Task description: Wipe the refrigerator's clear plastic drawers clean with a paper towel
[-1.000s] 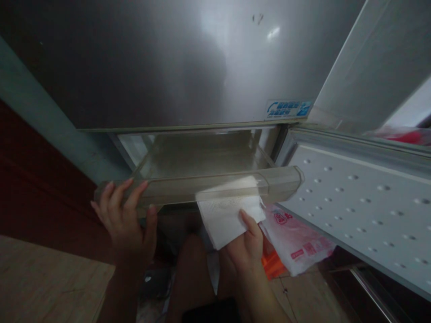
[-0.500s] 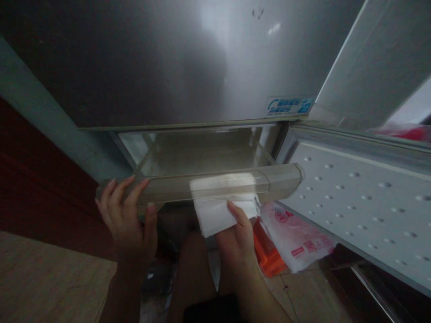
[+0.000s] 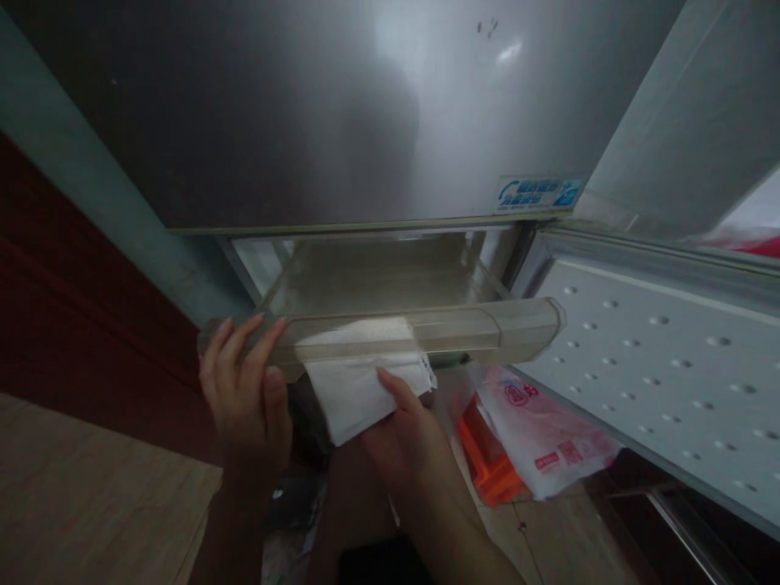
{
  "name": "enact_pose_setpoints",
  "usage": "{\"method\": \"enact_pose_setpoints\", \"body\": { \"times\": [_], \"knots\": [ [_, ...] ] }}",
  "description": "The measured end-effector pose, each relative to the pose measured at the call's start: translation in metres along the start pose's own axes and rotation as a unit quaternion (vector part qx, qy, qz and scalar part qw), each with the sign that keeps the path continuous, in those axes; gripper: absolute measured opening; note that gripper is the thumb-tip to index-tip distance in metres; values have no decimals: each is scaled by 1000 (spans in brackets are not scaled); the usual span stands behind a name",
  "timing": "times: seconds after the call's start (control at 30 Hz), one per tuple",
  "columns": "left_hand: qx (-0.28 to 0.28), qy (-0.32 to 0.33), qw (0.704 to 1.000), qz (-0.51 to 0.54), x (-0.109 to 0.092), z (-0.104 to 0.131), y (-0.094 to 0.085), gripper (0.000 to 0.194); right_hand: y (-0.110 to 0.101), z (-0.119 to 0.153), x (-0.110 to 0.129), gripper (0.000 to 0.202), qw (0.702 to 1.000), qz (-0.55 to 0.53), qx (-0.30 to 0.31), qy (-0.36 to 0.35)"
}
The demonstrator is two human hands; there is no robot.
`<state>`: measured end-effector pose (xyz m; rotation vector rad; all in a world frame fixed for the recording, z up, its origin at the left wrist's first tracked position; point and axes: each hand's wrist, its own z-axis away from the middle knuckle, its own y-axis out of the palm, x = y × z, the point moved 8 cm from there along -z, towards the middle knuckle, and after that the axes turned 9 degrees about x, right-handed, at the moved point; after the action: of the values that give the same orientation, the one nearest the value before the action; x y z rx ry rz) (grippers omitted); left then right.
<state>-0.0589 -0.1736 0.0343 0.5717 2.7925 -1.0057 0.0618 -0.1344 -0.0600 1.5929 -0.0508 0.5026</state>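
My left hand (image 3: 247, 398) grips the left end of a clear plastic freezer drawer (image 3: 524, 325), with fingers over the top of its front and the thumb in front. A folded white cloth (image 3: 357, 390), possibly paper, is pinched in my right hand (image 3: 408, 439), thumb on top and fingers hidden underneath. Its upper part lies flat against the left-middle of the drawer front. The drawer is pulled partly out of the fridge compartment, and no contents show in the visible part of it.
Above the drawer is a closed grey fridge door (image 3: 341, 122) with a blue-lettered sticker (image 3: 539, 193). The lower door (image 3: 658, 349) stands open on the right. Below it are a white and red plastic bag (image 3: 548, 431) and an orange container (image 3: 484, 455). A dark red panel (image 3: 97, 325) is at left.
My right hand has slid the cloth leftward along the drawer front, closer to my left hand. My left hand keeps its hold. The view has shifted slightly.
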Motion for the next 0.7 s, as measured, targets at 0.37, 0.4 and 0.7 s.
{"method": "enact_pose_setpoints", "body": {
  "times": [0.37, 0.4, 0.7],
  "knots": [
    [9, -4, 1000, -13, 2, 2, 2, 52, -32, 19, 68, 27, 992, -85, -95, -23],
    [10, 0, 1000, -18, 3, 3, 3, 54, -32, 21, 71, 28, 989, -92, -109, -28],
    [-7, 9, 1000, -23, 5, 3, 5, 53, -27, 17, 62, 27, 988, -116, -93, -29]
  ]
}}
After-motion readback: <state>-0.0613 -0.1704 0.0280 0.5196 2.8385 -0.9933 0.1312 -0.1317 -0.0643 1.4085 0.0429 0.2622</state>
